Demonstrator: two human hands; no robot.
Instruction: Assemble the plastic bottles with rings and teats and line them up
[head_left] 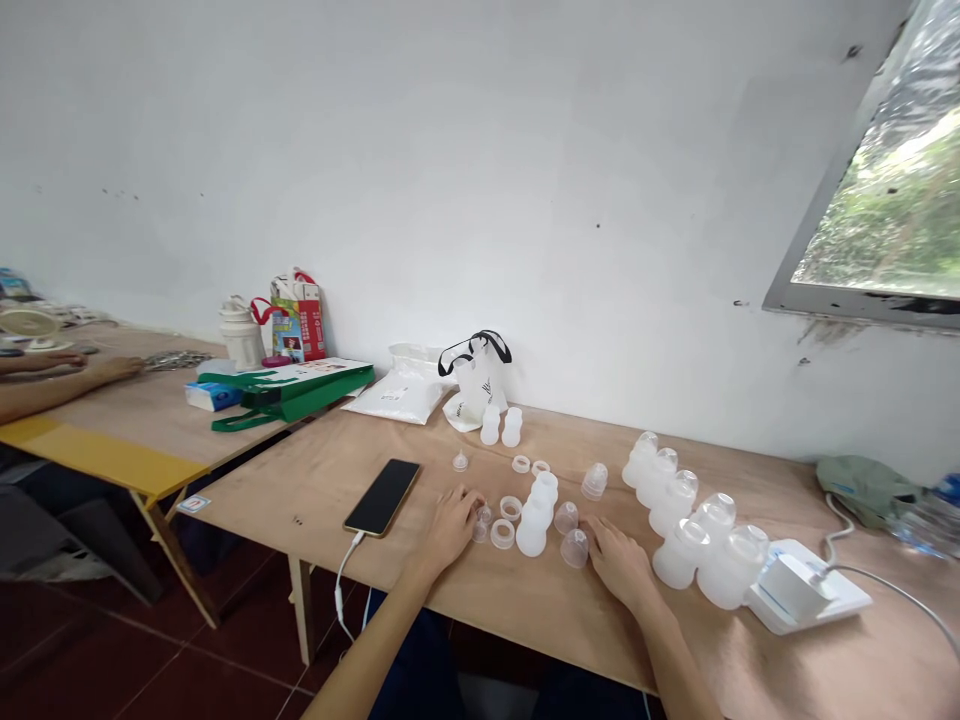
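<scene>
My left hand point(454, 525) rests on the wooden table, its fingertips at small clear nipples point(481, 525); whether it grips one is hard to make out. Just right of them lie white rings point(502, 534). A row of frosted bottles point(532, 527) stands between my hands. My right hand point(616, 560) lies on the table with its fingertips beside a clear dome cap point(574, 549); its grip is unclear. Another clear cap point(566, 517) is just behind. Farther back are a capped clear piece point(595, 481), a lone nipple point(460, 460) and two upright bottles point(512, 427).
Several capped bottles point(677, 553) stand at the right, beside a white power strip point(810, 590) and a cap point(866, 488). A phone point(382, 497) with a cable lies left. White bags point(405, 385) are behind. Another person's hand point(116, 369) rests on the far-left table.
</scene>
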